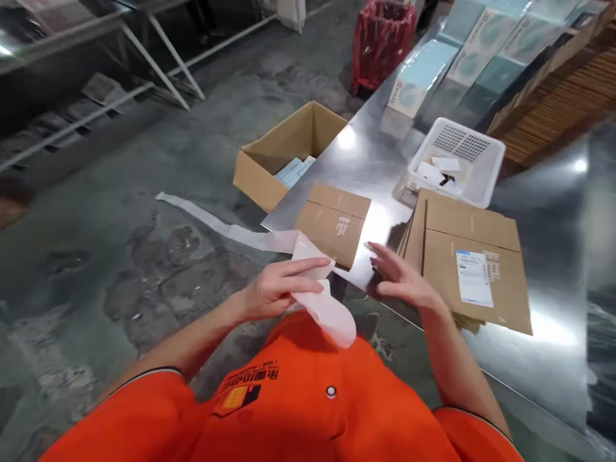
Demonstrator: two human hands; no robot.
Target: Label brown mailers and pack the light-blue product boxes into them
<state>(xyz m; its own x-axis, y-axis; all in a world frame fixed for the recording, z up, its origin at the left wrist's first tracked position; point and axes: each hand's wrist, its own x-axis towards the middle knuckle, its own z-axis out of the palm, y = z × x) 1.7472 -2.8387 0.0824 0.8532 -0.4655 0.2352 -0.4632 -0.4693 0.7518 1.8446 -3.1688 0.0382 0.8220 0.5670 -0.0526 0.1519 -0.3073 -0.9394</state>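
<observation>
My left hand [283,285] pinches a long white paper strip [221,228], which looks like label backing. One end trails to the left above the floor, and a loop [334,317] hangs down in front of my orange shirt. Fingers apart and holding nothing, my right hand [402,276] hovers over the table edge. To its left lies a flat brown carton [332,221] with white print. On its right is a stack of flat cartons [474,244], the top one bearing a white label [474,278].
A white plastic basket [493,157] with paper scraps sits on the metal table [553,359]. Light-blue boxes [423,67] and piled cardboard [553,90] stand farther back. An open carton [257,170] and a red-lined bin [380,45] are beyond the table's left edge. Shelving [163,58] stands upper left.
</observation>
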